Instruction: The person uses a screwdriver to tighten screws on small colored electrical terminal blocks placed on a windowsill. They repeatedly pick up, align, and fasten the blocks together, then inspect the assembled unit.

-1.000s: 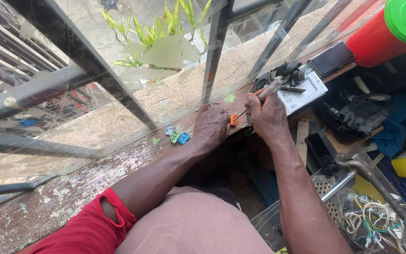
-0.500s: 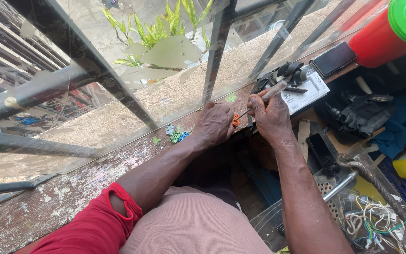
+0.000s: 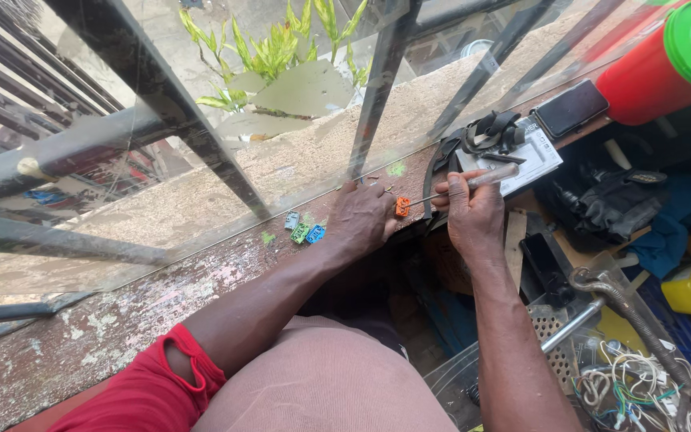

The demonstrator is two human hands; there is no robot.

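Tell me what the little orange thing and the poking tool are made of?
The orange piece looks like plastic: bright, smooth, blocky. The tool in the right hand has a clear, probably plastic handle and a thin shaft, likely metal.

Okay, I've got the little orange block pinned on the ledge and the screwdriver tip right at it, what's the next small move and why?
Probably press the screwdriver tip a little further into the orange block while the left hand keeps it pinned to the ledge. The right hand already has the shaft lined up with the block, and the block is small enough to slip sideways.
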